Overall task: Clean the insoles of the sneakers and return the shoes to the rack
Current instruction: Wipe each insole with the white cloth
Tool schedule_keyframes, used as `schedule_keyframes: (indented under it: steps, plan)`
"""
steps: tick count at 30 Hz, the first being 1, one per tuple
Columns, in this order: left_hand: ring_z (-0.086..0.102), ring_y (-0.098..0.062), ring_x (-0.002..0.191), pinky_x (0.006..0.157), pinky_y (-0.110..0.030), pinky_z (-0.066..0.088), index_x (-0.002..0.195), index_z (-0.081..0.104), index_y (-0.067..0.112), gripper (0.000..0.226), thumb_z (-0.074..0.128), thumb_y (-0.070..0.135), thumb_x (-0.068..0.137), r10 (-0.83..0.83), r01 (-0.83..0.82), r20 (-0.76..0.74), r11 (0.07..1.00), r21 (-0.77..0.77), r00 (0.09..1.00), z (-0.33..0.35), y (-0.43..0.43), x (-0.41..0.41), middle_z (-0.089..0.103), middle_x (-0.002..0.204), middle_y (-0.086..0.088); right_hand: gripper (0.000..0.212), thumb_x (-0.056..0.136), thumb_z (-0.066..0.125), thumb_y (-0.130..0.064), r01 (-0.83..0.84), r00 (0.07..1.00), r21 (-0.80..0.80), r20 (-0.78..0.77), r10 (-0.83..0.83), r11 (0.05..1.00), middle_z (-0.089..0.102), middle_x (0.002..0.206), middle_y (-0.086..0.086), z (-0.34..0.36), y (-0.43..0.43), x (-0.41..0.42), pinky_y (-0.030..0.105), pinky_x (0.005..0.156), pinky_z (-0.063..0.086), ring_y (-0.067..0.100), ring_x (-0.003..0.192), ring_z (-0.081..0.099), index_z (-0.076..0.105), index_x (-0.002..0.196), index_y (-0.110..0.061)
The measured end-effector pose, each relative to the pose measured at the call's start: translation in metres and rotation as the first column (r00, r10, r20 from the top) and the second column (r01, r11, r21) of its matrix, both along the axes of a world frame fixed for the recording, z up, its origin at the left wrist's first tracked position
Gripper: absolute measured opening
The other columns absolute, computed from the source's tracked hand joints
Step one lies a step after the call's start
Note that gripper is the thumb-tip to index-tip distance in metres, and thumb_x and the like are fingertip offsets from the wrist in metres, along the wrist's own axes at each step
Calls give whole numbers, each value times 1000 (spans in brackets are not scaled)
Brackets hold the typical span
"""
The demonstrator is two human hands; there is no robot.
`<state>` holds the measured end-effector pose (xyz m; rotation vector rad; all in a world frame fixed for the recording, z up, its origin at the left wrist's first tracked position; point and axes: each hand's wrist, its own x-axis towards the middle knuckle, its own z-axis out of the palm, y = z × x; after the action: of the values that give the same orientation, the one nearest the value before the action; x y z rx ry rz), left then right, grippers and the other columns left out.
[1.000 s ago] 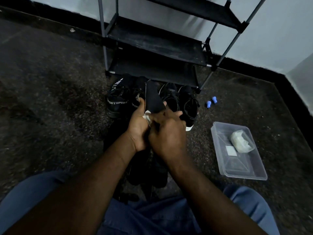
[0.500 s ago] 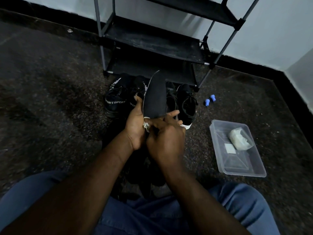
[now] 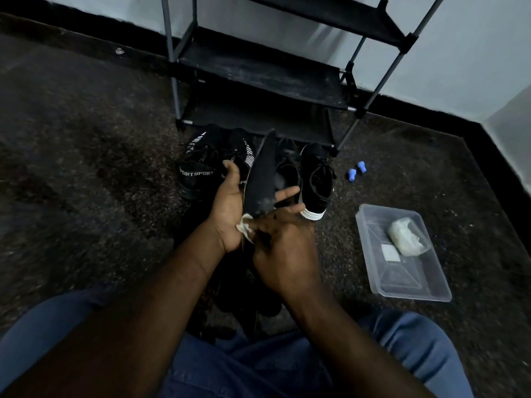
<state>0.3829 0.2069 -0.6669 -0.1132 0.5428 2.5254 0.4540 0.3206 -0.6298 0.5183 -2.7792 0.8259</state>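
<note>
To your right, on the dark speckled floor (image 3: 86,145), you have a clear plastic tub (image 3: 409,281) — inside it a white wrapped bundle (image 3: 406,238) and a small white square (image 3: 390,252). Two blue caps (image 3: 352,175) lie nearer the floor's back corner.

Two pairs of black sneakers (image 3: 198,173) sit on the floor (image 3: 86,168) before the black metal-framed shoe rack (image 3: 258,70), a black foam insole (image 3: 263,179) in front of them, a white cloth (image 3: 244,228) at its lower end. Rightward lie two blue plastic caps (image 3: 352,174); nearer, a clear plastic tub (image 3: 402,280) holds a white wad (image 3: 405,238).
</note>
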Motion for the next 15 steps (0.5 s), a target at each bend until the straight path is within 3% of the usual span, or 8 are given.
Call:
schedule_keyframes:
  steps: [2, 4, 8, 10, 15]
  plan:
    - [40, -61, 136, 114, -73, 26, 151, 41, 19, 107, 28, 97, 77, -1, 2, -31, 999, 37, 1000, 1, -3, -1, 45, 151, -30, 21, 86, 66, -28, -11, 999, -93, 47, 15, 996, 72, 95, -5, 1, 9, 5, 40, 79, 56, 17, 88, 68, 81, 101, -30]
    - [41, -59, 137, 114, -72, 29, 156, 34, 13, 116, 31, 97, 76, -12, 15, -67, 998, 55, 998, 3, -5, 2, 44, 152, -31, 21, 89, 70, -13, 82, 981, -327, 195, -18, 941, 74, 99, -9, 9, 16, 6, 38, 88, 57, 8, 95, 69, 82, 100, -27]
    - [46, -50, 138, 114, -63, 38, 155, 34, 4, 105, 38, 84, 87, -19, 15, -101, 999, -40, 995, 10, -8, 7, 46, 152, -26, 17, 95, 68, -2, 331, 889, -698, 456, 39, 635, 80, 99, -1, 30, 23, 1, 26, 88, 58, 12, 98, 74, 80, 103, -10]
    - [56, -41, 132, 108, -54, 48, 153, 37, 0, 89, 41, 68, 95, 14, -28, -99, 990, -136, 995, 15, -6, 9, 53, 148, -22, 17, 95, 66, -1, 388, 870, -754, 490, 60, 531, 80, 98, 4, 35, 26, -4, 24, 85, 58, 14, 96, 75, 79, 104, -7]
    - [52, -40, 137, 109, -52, 47, 151, 39, -4, 82, 40, 61, 100, 75, -84, -56, 978, -190, 996, 22, -4, 13, 55, 146, -24, 18, 97, 63, -2, 440, 874, -763, 484, -32, 474, 77, 90, 8, 35, 39, -16, 10, 62, 48, -3, 68, 65, 77, 108, -3]
